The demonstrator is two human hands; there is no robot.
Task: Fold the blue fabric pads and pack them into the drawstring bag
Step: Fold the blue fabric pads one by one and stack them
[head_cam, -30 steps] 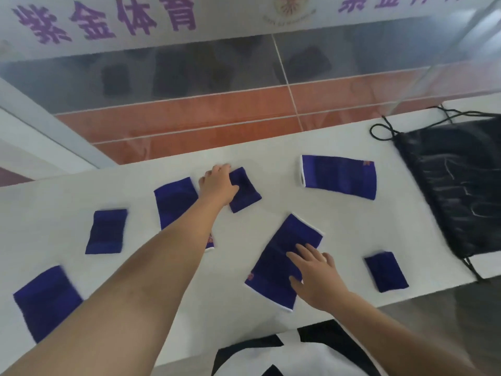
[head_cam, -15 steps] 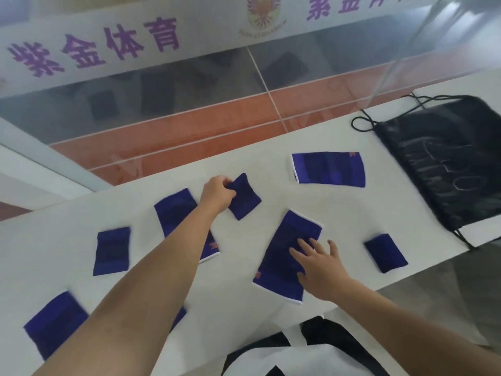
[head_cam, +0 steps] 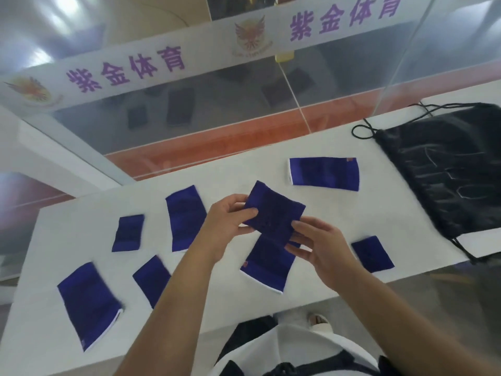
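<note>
A small blue pad [head_cam: 273, 213] is lifted above the white table [head_cam: 230, 169]. My left hand [head_cam: 227, 226] pinches its left edge between thumb and fingers. My right hand [head_cam: 320, 245] pinches its lower right corner. Beneath them lies a longer blue pad [head_cam: 264, 267] with a white trim. Several more blue pads lie flat on the table: one far right [head_cam: 324, 173], a small one near right [head_cam: 372, 253], one behind my left hand [head_cam: 184, 215], and others to the left. The black drawstring bag [head_cam: 447, 169] lies flat at the right end.
A glass partition [head_cam: 189, 109] with a white banner of purple characters stands right behind the table. The bag's cords [head_cam: 363, 130] loop on the tabletop. The table's front edge runs close to my body.
My left hand picked the small pad up from the table and carried it toward the middle. My right hand left the long pad and took hold of the small one.
</note>
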